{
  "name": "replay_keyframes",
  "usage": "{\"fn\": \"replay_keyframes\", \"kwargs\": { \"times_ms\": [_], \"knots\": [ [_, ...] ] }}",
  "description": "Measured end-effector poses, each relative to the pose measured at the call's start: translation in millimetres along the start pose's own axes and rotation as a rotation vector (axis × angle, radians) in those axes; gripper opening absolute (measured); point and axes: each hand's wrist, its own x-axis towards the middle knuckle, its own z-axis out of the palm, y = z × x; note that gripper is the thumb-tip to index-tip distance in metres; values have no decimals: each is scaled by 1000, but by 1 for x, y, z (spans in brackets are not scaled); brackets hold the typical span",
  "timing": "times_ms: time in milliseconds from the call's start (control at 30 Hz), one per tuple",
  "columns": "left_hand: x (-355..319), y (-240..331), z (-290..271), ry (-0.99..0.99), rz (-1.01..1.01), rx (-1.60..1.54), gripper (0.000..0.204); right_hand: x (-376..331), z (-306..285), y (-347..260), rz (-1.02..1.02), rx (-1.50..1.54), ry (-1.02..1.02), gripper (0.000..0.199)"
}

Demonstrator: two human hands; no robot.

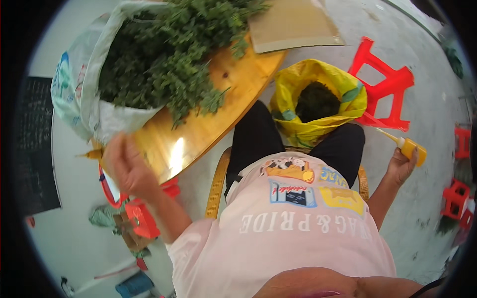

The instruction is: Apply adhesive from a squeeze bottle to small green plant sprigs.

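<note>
Yellow squeeze bottle [415, 152], at right, held in right hand [401, 167], nozzle pointing left; an accidental squeeze might spill its contents; left hand [126, 166], blurred, at wooden table's [198, 134] left end, near greenery [164, 64]; grip cannot be told.

Yellow squeeze bottle [415, 152], thin pale nozzle [388, 135] leftward, aslant in the right hand [400, 167]

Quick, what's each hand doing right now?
Left hand: blurred, fingers partly curled, beside the wooden table; whether it holds anything cannot be told.
Right hand: closed around a yellow squeeze bottle.
</note>
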Motion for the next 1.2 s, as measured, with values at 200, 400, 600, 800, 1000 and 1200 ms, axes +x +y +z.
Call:
{"fn": "replay_keyframes", "kwargs": {
  "times_ms": [200, 400, 600, 800, 1000, 1200],
  "knots": [
    [-23, 24, 51, -516, -16, -370, 17, -17, 17, 14, 59, -17, 5, 33],
    [-5, 20, 94, -750, -127, -375, 15, -22, 61, 46, 155, -27, -102, 33],
    [24, 20, 126, -929, 1, -408, 19, 4, 137, 72, 285, 77, -387, 35],
    [75, 29, 173, -963, 151, -394, 19, 27, 212, 109, 426, 214, -538, 44],
    [79, 60, 226, -1013, 184, -333, 27, 26, 239, 127, 440, 227, -478, 39],
    [57, 57, 262, -1062, 122, -195, 32, 22, 210, 114, 444, 225, -486, 36]
  ]
}}
